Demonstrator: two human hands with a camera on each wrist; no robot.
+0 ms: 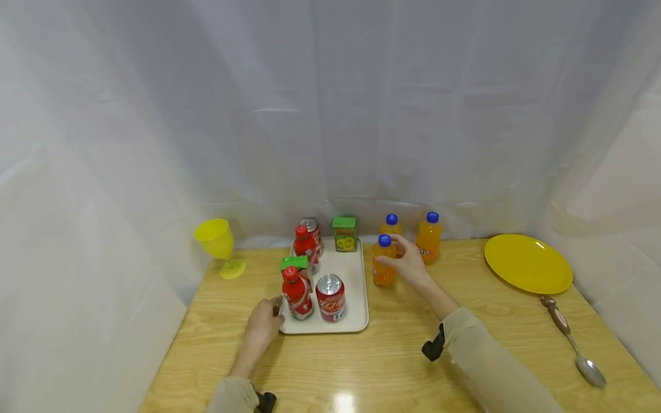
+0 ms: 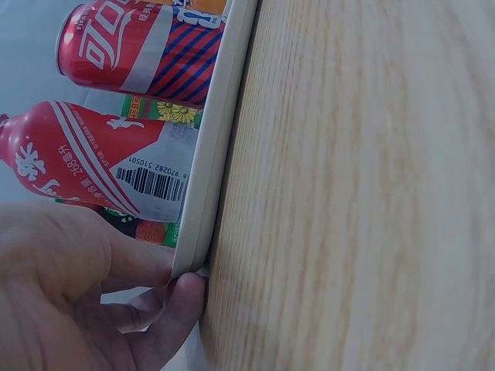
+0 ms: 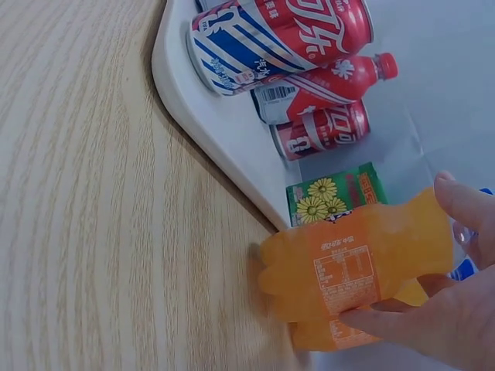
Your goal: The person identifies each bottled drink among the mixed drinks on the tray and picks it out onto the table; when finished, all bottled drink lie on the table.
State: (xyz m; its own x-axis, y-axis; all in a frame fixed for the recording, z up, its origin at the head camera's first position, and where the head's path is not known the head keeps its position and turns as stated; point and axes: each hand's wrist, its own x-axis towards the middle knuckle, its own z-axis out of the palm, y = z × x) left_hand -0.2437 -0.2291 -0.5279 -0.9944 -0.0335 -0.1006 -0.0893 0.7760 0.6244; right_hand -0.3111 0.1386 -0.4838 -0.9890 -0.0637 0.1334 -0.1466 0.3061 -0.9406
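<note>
At the near left corner of a white tray (image 1: pixel 325 328), my left hand (image 1: pixel 263 324) pinches the rim between thumb and fingers, as the left wrist view shows. Close to that hand on the tray stand a red cola bottle (image 1: pixel 296 295) and a red cola can (image 1: pixel 331 298). My right hand (image 1: pixel 408 264) holds an orange soda bottle (image 1: pixel 384 271) around its upper part, thumb on one side and fingers on the other. This bottle is upright beside the tray's right edge. A second orange soda bottle (image 1: pixel 391 221) is partly hidden behind it.
Farther back on the tray are another cola bottle (image 1: pixel 304 244), another can (image 1: pixel 312 228) and two green juice boxes, one a flowered box (image 1: pixel 345 235). Another orange bottle (image 1: pixel 428 238), a yellow plate (image 1: pixel 528 264) and a spoon (image 1: pixel 573 341) lie rightward; a yellow goblet (image 1: pixel 217 241) stands left.
</note>
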